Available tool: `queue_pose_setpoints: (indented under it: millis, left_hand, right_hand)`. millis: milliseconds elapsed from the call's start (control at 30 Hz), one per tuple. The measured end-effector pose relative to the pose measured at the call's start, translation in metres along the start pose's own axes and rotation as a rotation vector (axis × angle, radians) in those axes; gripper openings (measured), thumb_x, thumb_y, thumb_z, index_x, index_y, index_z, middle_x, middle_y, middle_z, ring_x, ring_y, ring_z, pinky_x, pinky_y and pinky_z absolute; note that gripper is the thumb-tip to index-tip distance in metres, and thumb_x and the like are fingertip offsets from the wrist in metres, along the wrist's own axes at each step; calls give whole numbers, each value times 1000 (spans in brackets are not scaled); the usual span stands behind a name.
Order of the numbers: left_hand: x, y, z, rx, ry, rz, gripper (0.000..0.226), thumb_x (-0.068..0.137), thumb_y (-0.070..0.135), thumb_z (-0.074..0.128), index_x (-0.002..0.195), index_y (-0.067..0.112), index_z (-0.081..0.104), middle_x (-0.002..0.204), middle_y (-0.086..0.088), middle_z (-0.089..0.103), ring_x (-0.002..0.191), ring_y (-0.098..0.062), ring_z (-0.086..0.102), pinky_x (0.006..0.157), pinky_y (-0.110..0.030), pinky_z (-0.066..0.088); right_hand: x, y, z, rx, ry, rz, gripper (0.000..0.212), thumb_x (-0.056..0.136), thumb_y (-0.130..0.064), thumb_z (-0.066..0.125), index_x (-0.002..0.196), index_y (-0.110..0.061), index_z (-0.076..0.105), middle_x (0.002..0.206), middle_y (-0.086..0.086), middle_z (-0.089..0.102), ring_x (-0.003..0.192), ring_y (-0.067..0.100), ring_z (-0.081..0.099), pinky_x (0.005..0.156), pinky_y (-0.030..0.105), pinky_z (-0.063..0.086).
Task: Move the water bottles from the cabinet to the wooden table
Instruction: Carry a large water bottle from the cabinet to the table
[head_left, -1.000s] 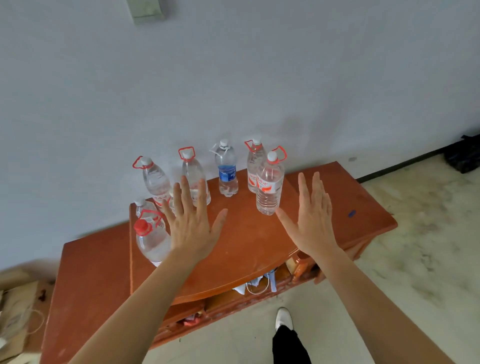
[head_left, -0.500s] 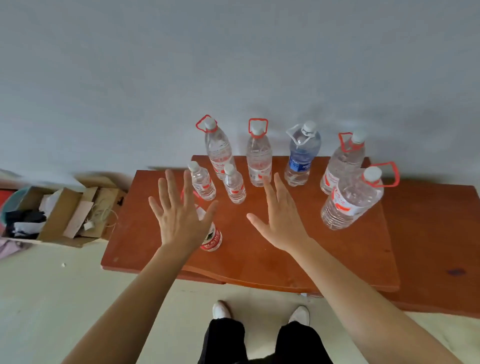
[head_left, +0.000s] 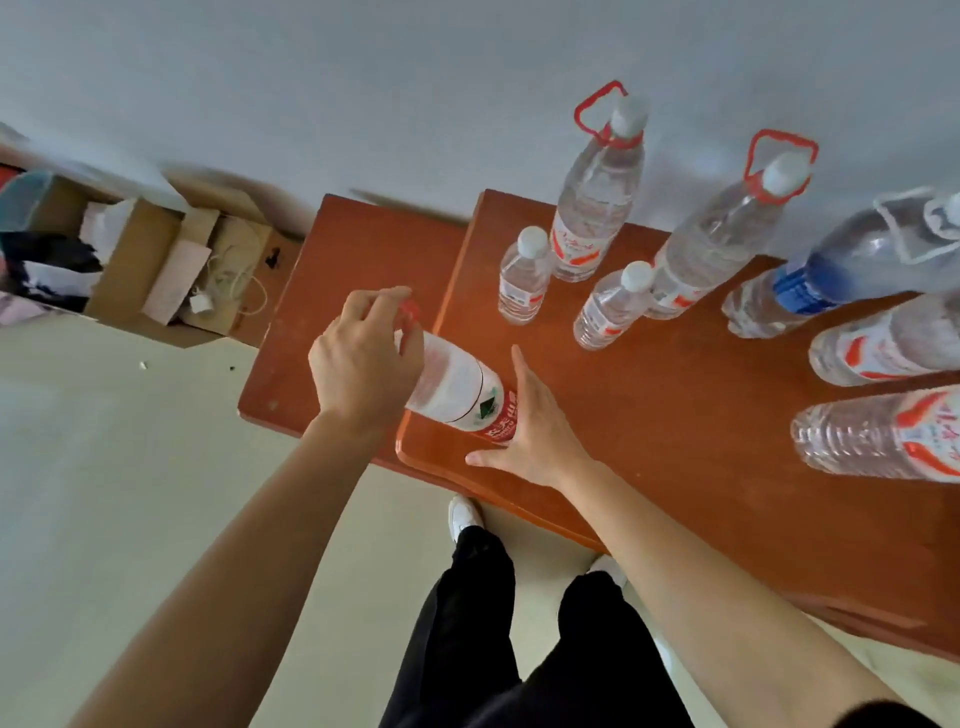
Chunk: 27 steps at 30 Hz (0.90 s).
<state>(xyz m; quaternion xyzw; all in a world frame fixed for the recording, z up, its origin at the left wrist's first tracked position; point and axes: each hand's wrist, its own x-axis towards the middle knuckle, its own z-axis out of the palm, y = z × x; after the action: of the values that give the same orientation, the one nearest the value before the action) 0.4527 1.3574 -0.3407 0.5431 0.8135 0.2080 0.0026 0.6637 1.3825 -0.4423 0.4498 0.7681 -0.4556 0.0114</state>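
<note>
Nearest you are your black trousers (head_left: 519, 649) and a white shoe (head_left: 465, 512), toes at the front edge of the cabinet top (head_left: 675, 441).

Just above that edge, your right hand (head_left: 530, 431) is flat with the fingers straight, laid against the red label at the foot of the red-capped bottle (head_left: 457, 389). Your left hand (head_left: 363, 374) comes over from the other side, its fingers curled round the bottle's cap and neck. It holds the top while the right hand only steadies the base.

This bottle stands at the front left corner of the cabinet, leaning in this wide view. It is clear plastic with a white and red label, and looks filled. Expect real weight when lifted by the neck.

By my reading nothing has been moved yet, and this is the first pick-up. Seven more bottles wait behind:
- Two small bottles (head_left: 524, 275) (head_left: 613, 306) with white caps.
- Two tall bottles (head_left: 597, 197) (head_left: 722, 234) with red carry loops, near the wall.
- A blue-labelled bottle (head_left: 841, 270).
- Two large bottles (head_left: 893, 343) (head_left: 883, 441) at the right edge, cut off by the frame.

A lower red-brown surface (head_left: 353, 249) sits to the left. I cannot tell whether it is the wooden table.

Furthest left, on the floor, is an open cardboard box (head_left: 130, 249) of clutter.
</note>
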Motion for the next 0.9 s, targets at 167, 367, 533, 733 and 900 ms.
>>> queue_pose_setpoints:
  millis: [167, 367, 533, 733, 900]
  left_hand:
    - [-21, -65, 6, -39, -26, -344, 35, 91, 4, 53, 122, 12, 67, 116, -13, 68, 92, -37, 68, 74, -33, 39]
    - [-52, -103, 18, -37, -177, -571, 40, 100, 9, 43, 139, 15, 50, 133, -14, 57, 104, -41, 62, 79, -43, 45]
    - [-85, -101, 19, -30, -273, -653, 40, 103, 15, 39, 142, 17, 47, 143, -7, 49, 107, -37, 61, 74, -37, 40]
    - [-119, -57, -5, -54, -209, -695, 35, 106, 24, 39, 138, 19, 49, 141, -1, 49, 102, -30, 63, 72, -35, 39]
    - [-153, -4, -43, -103, -75, -691, 37, 106, 38, 38, 135, 20, 51, 138, -2, 49, 110, -32, 62, 78, -39, 45]
  right_hand:
    - [42, -25, 41, -243, -11, 22, 134, 72, -66, 80, 158, -33, -17, 171, 5, 4, 157, 32, 8, 122, 62, 11]
    - [54, -15, 57, -452, 57, -73, 106, 73, -56, 83, 157, -30, 24, 152, 6, 46, 145, 31, 38, 116, 65, 26]
    - [50, -16, 52, -532, 44, -159, 84, 75, -43, 83, 146, -27, 41, 138, 5, 55, 133, 30, 48, 115, 58, 32]
    - [1, -10, 28, -533, 38, -256, 79, 75, -48, 81, 142, -28, 45, 133, 1, 60, 127, 27, 55, 111, 56, 40]
    - [-50, -22, -23, -540, 209, -443, 74, 71, -49, 82, 135, -31, 51, 122, -2, 62, 118, 26, 55, 109, 56, 39]
